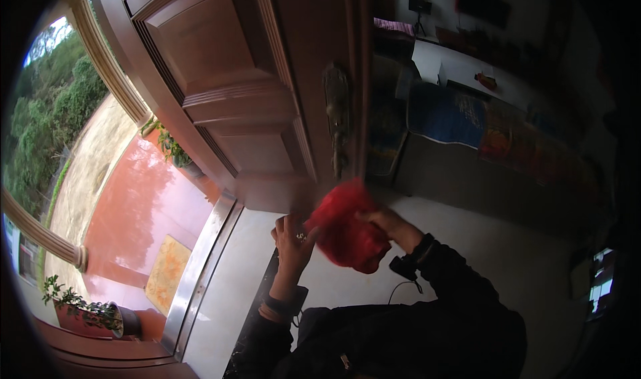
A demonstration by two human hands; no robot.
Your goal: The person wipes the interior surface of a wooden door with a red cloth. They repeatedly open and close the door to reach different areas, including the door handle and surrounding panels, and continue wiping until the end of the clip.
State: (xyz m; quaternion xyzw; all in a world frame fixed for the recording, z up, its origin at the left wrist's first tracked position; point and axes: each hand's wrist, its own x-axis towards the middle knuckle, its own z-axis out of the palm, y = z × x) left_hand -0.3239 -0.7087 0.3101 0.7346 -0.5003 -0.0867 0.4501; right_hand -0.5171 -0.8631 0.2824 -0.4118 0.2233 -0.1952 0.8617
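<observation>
A crumpled red cloth (348, 235) hangs in front of me, just below the lower part of a brown panelled door (237, 148); its upper edge is blurred. My right hand (387, 225) grips the cloth from its right side, with the thumb lying over it. My left hand (292, 242), wearing a ring, has its fingers curled and its thumb side at the cloth's left edge, where it seems to pinch it. Above the cloth, an ornate metal door handle (337, 122) is fixed to the door. Dark bands circle both my wrists.
A metal threshold (200, 279) runs along the doorway on the left. Outside lie a reddish tiled porch (137, 205), a yellow mat (170, 272), columns and potted plants (100, 312). Indoors on the right, a blue covered seat (444, 115) stands by a white table (461, 72).
</observation>
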